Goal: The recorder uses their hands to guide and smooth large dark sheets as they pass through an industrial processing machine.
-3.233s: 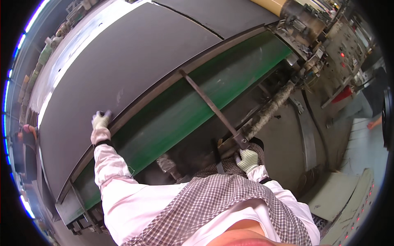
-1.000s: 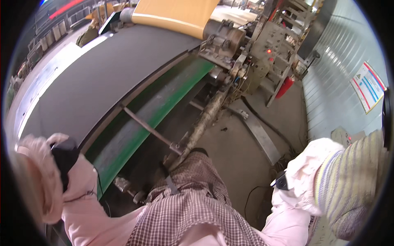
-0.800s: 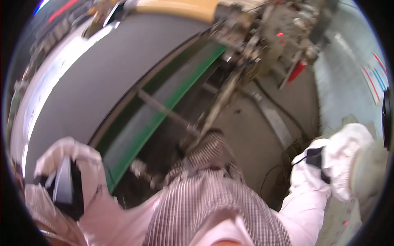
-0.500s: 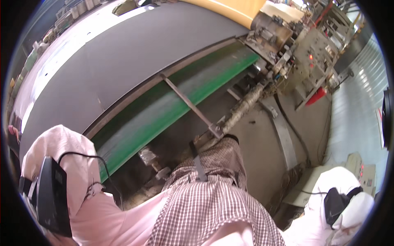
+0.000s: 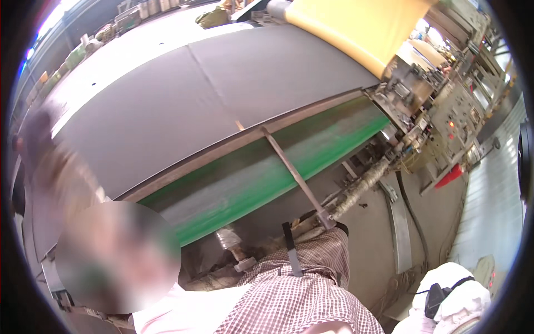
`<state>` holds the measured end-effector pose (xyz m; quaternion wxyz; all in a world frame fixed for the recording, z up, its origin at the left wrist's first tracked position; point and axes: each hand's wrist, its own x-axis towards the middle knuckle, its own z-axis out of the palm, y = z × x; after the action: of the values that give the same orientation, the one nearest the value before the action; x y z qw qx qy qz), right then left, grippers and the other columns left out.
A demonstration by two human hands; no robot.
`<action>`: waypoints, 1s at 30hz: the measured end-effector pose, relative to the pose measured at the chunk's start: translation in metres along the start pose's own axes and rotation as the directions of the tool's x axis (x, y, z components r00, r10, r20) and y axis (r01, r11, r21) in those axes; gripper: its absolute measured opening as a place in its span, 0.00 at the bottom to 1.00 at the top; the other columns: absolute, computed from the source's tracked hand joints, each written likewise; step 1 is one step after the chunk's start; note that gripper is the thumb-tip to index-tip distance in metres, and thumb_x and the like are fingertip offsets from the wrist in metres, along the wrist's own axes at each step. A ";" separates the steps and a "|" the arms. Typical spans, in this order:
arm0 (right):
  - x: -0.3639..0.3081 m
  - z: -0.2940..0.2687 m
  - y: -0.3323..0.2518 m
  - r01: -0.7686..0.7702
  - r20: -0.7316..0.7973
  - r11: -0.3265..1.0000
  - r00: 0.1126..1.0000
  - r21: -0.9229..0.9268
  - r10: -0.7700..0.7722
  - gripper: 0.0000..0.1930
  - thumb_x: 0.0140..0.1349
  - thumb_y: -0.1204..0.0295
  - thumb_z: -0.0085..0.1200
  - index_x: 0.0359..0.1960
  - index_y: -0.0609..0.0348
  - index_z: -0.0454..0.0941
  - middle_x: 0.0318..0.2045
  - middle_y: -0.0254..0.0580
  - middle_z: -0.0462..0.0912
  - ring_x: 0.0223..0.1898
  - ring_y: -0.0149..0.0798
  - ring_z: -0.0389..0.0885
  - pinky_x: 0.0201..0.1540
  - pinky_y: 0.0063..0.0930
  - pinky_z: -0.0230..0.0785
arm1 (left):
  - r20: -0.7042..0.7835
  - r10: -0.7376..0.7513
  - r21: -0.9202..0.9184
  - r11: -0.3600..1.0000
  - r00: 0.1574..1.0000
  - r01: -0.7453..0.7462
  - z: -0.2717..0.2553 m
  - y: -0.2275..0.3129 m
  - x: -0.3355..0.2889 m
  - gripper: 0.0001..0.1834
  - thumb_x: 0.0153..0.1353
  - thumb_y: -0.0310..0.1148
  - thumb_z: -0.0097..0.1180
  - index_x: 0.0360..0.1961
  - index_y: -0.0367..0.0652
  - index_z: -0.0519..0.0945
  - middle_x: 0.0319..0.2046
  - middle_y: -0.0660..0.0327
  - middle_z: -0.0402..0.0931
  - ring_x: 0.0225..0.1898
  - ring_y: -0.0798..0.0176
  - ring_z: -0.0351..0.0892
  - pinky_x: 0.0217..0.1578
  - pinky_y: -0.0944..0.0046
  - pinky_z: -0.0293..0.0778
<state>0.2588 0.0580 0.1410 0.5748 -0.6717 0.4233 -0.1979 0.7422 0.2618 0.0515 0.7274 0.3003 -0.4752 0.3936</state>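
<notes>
At the left, my pale sleeve (image 5: 158, 309) runs into a round blurred patch (image 5: 117, 259). Above it a smeared brown and dark shape (image 5: 67, 178) lies over the left part of a wide grey sheet (image 5: 161, 106); I cannot make out whether it is my left hand. At the lower right my right sleeve (image 5: 461, 289) is bent, with a black device (image 5: 436, 300) strapped on it; my right hand does not show. A checked apron (image 5: 283, 300) covers my front, close to the machine's edge.
A metal rail (image 5: 183, 167) edges the sheet above a green panel (image 5: 222, 217). A bar (image 5: 295, 172) crosses the panel towards me. Yellow sheet material (image 5: 345, 28) covers a roll at the back. Machinery with a control panel (image 5: 453, 119) stands at right, above a metal strip (image 5: 399, 234).
The view has shifted, so the machine sits lower and further right. My left sleeve and its black device, clear before, are now hidden by blur. A pale seam now shows across the sheet.
</notes>
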 end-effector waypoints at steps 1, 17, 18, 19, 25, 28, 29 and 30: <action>0.011 0.003 0.005 0.055 -0.002 0.998 0.998 -0.008 -0.055 0.09 0.61 0.72 0.49 0.30 0.68 0.74 0.28 0.51 0.76 0.27 0.49 0.75 0.30 0.39 0.68 | -0.061 -0.346 -0.040 0.938 0.936 0.344 -0.030 -0.049 -0.022 0.24 0.63 0.42 0.51 0.58 0.45 0.72 0.56 0.63 0.73 0.56 0.66 0.70 0.55 0.61 0.68; 0.480 0.088 0.026 0.828 0.175 0.154 0.289 -0.539 -0.941 0.23 0.51 0.63 0.65 0.48 0.56 0.77 0.43 0.46 0.80 0.48 0.47 0.77 0.55 0.36 0.67 | -0.349 -0.936 0.919 -0.350 0.036 -0.182 -0.093 -0.213 -0.195 0.41 0.45 0.59 0.68 0.58 0.51 0.72 0.58 0.52 0.66 0.61 0.48 0.64 0.60 0.50 0.65; 0.522 0.093 0.040 0.816 0.279 0.151 0.356 -0.558 -0.892 0.25 0.51 0.62 0.65 0.50 0.55 0.76 0.46 0.47 0.79 0.50 0.48 0.76 0.56 0.39 0.66 | -0.290 -0.957 0.956 -0.289 0.025 0.046 -0.134 -0.230 -0.203 0.41 0.45 0.58 0.68 0.57 0.50 0.72 0.57 0.51 0.67 0.60 0.47 0.65 0.59 0.50 0.66; 0.556 0.098 0.054 0.803 0.379 0.151 0.427 -0.577 -0.821 0.26 0.51 0.60 0.65 0.52 0.53 0.76 0.48 0.47 0.79 0.52 0.49 0.75 0.57 0.41 0.65 | -0.230 -0.973 0.938 -0.216 0.021 0.270 -0.156 -0.237 -0.210 0.40 0.45 0.58 0.68 0.56 0.49 0.72 0.56 0.51 0.68 0.60 0.47 0.66 0.59 0.50 0.66; 0.697 0.100 0.068 0.514 0.444 0.254 0.849 -0.819 -0.286 0.38 0.50 0.50 0.65 0.63 0.45 0.68 0.65 0.45 0.65 0.66 0.50 0.61 0.66 0.45 0.54 | -0.583 -0.792 0.779 -0.608 0.179 -0.154 -0.148 -0.220 -0.199 0.36 0.46 0.57 0.67 0.52 0.47 0.74 0.53 0.50 0.71 0.57 0.45 0.68 0.56 0.49 0.68; 0.755 0.091 0.076 0.366 0.352 0.244 0.930 -0.898 -0.102 0.44 0.49 0.46 0.65 0.68 0.40 0.60 0.70 0.46 0.56 0.69 0.52 0.54 0.69 0.47 0.50 | -0.532 -0.825 0.801 -0.563 0.189 -0.205 -0.108 -0.201 -0.197 0.34 0.47 0.57 0.66 0.50 0.47 0.75 0.51 0.51 0.72 0.55 0.45 0.69 0.55 0.49 0.69; 0.765 0.088 0.080 0.321 0.325 0.255 0.945 -0.912 -0.027 0.45 0.49 0.46 0.65 0.69 0.42 0.59 0.70 0.47 0.55 0.71 0.53 0.51 0.70 0.46 0.48 | -0.505 -0.844 0.820 -0.535 0.182 -0.204 -0.103 -0.195 -0.197 0.34 0.47 0.57 0.66 0.49 0.46 0.75 0.50 0.51 0.72 0.54 0.45 0.70 0.54 0.49 0.69; 0.781 0.079 0.090 0.303 0.319 0.252 0.948 -0.919 0.020 0.47 0.48 0.45 0.65 0.69 0.41 0.57 0.71 0.45 0.53 0.71 0.53 0.49 0.70 0.47 0.47 | -0.529 -0.832 0.805 -0.554 0.166 -0.211 -0.093 -0.198 -0.199 0.33 0.47 0.55 0.67 0.47 0.45 0.75 0.48 0.51 0.73 0.53 0.45 0.71 0.53 0.49 0.70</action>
<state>0.7267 -0.5142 -0.1368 0.0809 -0.9364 0.3119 0.1392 0.9076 0.1794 -0.1796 0.0343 0.9980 0.0277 -0.0457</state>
